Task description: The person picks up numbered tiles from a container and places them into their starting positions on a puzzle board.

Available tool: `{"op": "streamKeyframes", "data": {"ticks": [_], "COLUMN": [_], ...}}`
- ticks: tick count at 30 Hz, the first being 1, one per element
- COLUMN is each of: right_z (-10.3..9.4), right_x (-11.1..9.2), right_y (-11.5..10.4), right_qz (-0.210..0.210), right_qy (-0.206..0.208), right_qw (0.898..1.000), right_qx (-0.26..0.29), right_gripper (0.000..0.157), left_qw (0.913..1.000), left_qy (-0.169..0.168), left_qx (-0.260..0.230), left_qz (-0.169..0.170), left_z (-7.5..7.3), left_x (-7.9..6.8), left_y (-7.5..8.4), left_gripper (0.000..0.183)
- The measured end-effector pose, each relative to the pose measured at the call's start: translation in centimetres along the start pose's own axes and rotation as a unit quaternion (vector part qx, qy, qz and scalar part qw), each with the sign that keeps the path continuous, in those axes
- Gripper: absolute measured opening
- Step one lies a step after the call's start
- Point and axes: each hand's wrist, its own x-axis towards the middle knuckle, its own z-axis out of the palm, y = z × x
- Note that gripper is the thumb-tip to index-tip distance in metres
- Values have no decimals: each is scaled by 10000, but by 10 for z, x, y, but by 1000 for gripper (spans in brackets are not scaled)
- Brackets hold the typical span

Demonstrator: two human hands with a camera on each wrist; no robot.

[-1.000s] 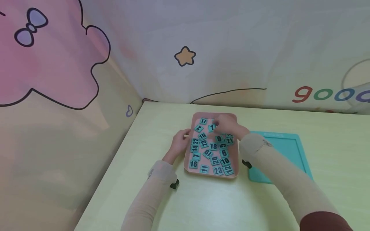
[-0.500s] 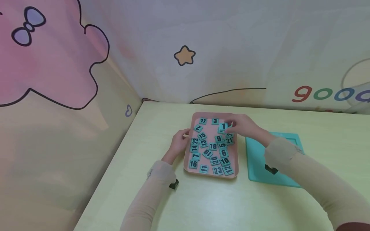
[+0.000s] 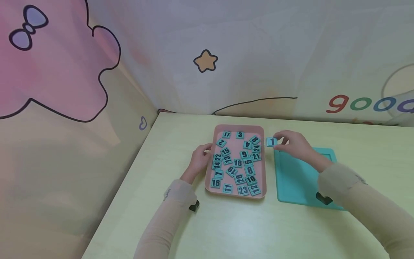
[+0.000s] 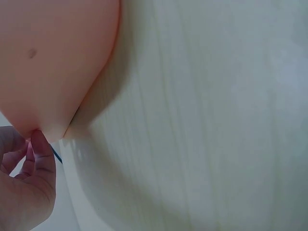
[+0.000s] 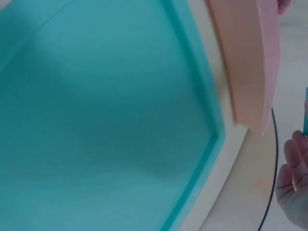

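Observation:
In the head view my right hand (image 3: 295,144) pinches a teal number tile marked 1 (image 3: 270,142) between thumb and fingers. The tile is just off the right side of a pink tray (image 3: 209,184), near the back left corner of a teal board (image 3: 297,176). Several other number tiles lie scattered in the tray, among them a 3 tile (image 3: 240,135) and an 18 tile (image 3: 237,163). At the tray's left side, my left hand (image 3: 199,158) holds its rim between thumb and fingers, as the left wrist view shows up close at the tray wall (image 4: 62,57).
Both the tray and the board rest on a pale wooden table (image 3: 226,226). Behind the table stands a printed wall (image 3: 265,64) that meets a second wall at the left. A narrow strip of table separates tray from board.
My right hand has lifted the 1 tile from the upper part of the tray and carried it right, past the tray's edge. My left hand stays at the tray's left rim.

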Motion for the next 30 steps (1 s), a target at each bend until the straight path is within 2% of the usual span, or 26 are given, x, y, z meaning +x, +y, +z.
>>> {"op": "streamKeyframes", "data": {"ticks": [15, 23, 30], "right_z": [9, 15, 23], "right_x": [-12, -16, -16], "right_y": [48, 63, 70], "right_qz": [260, 520, 360], "right_qy": [13, -130, -116], "right_qw": [9997, 9985, 9989], "right_qx": [-23, -106, -267], "right_gripper": [41, 43, 40], "left_qw": [10000, 10000, 10000], "left_qy": [45, 37, 49], "left_qx": [6, -20, 10], "left_qz": [-26, -12, -42], "left_z": [1, 0, 0], "left_x": [1, 1, 0], "left_y": [-1, 0, 0], "left_gripper": [40, 40, 40]}}
